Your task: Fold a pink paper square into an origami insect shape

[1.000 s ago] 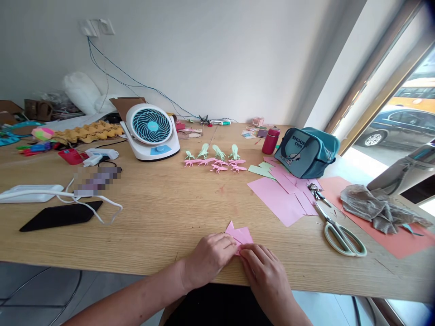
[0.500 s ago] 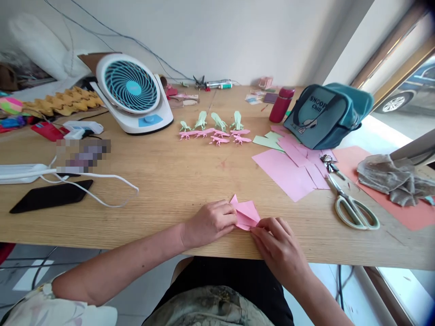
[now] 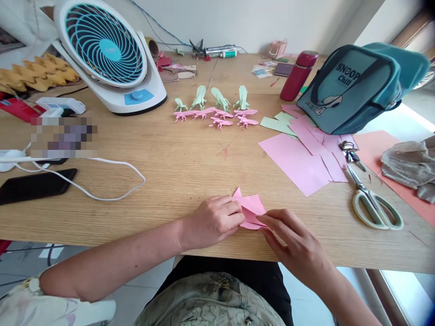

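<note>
A small folded pink paper (image 3: 250, 209) lies near the front edge of the wooden table (image 3: 176, 172). My left hand (image 3: 212, 220) rests on its left side, fingers curled and pressing the paper down. From the right, my right hand (image 3: 294, 242) pinches the paper's lower right edge with its fingertips. Farther back stand several finished green paper figures (image 3: 210, 97) and pink paper figures (image 3: 217, 117) in rows.
Loose pink sheets (image 3: 299, 156), scissors (image 3: 372, 203) and keys (image 3: 350, 151) lie at the right beside a teal bag (image 3: 353, 86) and a red bottle (image 3: 297, 76). A fan (image 3: 108, 54), a black phone (image 3: 32, 185) and a white cable (image 3: 102, 181) are on the left.
The view has tipped downward and moved closer to the table. Both hands stay on the pink paper; my right hand has slid a little to the right along its lower edge.
</note>
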